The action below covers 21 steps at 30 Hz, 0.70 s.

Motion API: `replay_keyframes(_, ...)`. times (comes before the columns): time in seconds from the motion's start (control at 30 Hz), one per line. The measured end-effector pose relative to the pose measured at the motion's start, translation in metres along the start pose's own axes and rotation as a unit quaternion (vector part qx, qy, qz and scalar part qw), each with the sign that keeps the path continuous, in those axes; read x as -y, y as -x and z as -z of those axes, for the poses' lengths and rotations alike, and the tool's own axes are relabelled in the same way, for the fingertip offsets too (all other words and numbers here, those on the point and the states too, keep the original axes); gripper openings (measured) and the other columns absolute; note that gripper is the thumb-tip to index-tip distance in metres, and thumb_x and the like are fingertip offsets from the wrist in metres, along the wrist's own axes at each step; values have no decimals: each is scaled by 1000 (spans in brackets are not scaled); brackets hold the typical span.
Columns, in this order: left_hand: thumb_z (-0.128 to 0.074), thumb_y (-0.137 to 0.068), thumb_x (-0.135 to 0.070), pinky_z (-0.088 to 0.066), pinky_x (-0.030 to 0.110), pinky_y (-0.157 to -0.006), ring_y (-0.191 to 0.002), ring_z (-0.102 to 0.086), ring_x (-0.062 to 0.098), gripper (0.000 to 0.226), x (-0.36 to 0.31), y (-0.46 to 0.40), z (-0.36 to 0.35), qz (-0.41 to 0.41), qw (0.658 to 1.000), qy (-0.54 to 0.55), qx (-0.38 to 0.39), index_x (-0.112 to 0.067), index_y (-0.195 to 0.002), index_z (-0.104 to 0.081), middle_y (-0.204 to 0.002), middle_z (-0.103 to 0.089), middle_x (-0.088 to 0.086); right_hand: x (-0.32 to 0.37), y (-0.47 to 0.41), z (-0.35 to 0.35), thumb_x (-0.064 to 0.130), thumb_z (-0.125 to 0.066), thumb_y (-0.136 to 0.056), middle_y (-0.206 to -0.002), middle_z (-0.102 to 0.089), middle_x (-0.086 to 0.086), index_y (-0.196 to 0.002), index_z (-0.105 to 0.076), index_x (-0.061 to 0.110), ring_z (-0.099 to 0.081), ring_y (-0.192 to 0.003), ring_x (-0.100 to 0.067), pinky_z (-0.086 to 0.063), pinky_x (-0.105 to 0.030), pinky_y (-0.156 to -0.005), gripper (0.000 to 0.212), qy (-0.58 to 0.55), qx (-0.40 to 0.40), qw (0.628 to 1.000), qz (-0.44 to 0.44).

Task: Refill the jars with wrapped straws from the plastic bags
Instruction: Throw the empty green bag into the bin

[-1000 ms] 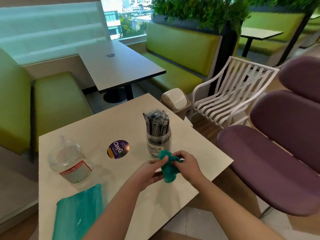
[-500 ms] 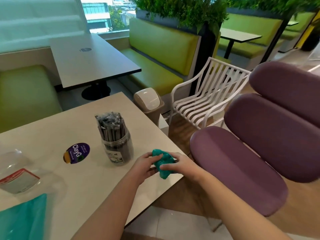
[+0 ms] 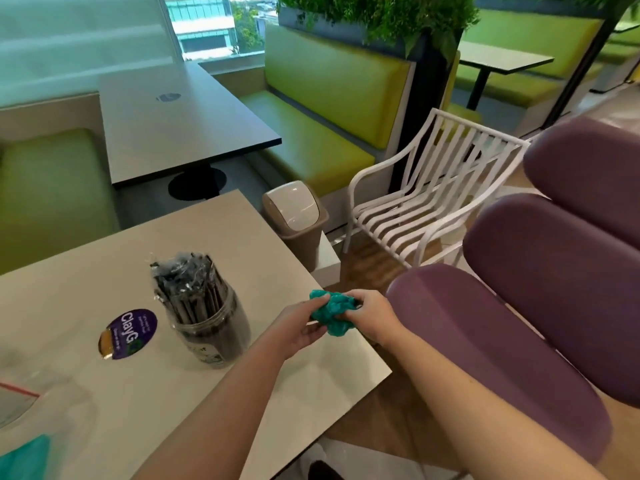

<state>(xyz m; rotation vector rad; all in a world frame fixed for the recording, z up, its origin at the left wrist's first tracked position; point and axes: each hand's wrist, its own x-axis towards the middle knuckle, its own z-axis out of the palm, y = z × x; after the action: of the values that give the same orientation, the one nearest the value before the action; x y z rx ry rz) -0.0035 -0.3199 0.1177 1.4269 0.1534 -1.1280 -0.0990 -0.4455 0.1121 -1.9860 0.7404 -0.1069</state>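
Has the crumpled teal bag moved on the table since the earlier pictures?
Yes. The teal bag, gripped by both hands, went from in front of the straw jar rightward to the table's edge.

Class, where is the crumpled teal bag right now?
In the head view, the crumpled teal bag is gripped between left hand and right hand, right of the straw jar.

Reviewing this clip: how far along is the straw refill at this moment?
Done: one jar on the table stands packed with wrapped straws. In hand: the left hand and right hand squeeze a crumpled teal bag over the table's edge, apparently emptied. Left: a second clear jar at the left edge looks unfilled, with another teal bag near it.
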Motion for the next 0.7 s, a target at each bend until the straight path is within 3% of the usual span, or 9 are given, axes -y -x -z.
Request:
replay_keyframes(0.2,-70,-87,-41,-55,26,-82,-102,-61,17,46,-60,-57,-5,-37,996,-71,-41,-15,-123,-58,-110,-62,4,16,-83,8,12,-65,-91,-114,-65,-2,-120,-63,14,-62,-99,-12,-54,-22,-81,29,6,-25,1000,5)
replay_keyframes(0.3,-64,-92,-41,-50,22,-77,-96,-59,12,46,-86,-85,-9,-75,992,-86,-59,-18,-130,-54,-105,-60,-3,26,-125,11,9,-62,-92,-117,-63,-5,-121,-61,12,-59,-100,-11,-51,-19,-79,29,0,-26,1000,6)
replay_keyframes(0.43,-60,-94,-41,-50,26,-86,-108,-59,15,51,-112,-123,-13,-118,985,-95,-84,-18,-138,-50,-121,-60,0,37,-171,12,6,-57,-94,-126,-58,-6,-130,-52,11,-58,-116,-19,-52,-27,-91,37,-21,-23,999,-6)
replay_keyframes(0.57,-57,-96,-39,-53,32,-93,-114,-59,19,50,-129,-157,-15,-150,979,-80,-111,-18,-140,-47,-131,-58,4,39,-216,10,-1,-55,-93,-130,-54,-8,-128,-49,16,-56,-120,-22,-52,-32,-93,39,-36,-11,999,0)
replay_keyframes(0.63,-53,-98,-38,-55,29,-88,-112,-60,19,48,-136,-175,-15,-151,978,-74,-126,-16,-141,-45,-132,-57,6,38,-238,8,-3,-54,-92,-129,-54,-7,-125,-50,17,-56,-119,-23,-54,-33,-93,38,-33,-9,999,6)
replay_keyframes(0.7,-49,-101,-36,-57,23,-72,-102,-63,16,45,-144,-199,-13,-137,979,-61,-137,-14,-140,-45,-130,-58,8,35,-264,7,-1,-55,-92,-127,-57,-7,-123,-53,16,-58,-117,-22,-56,-32,-90,35,-13,-8,1000,16)
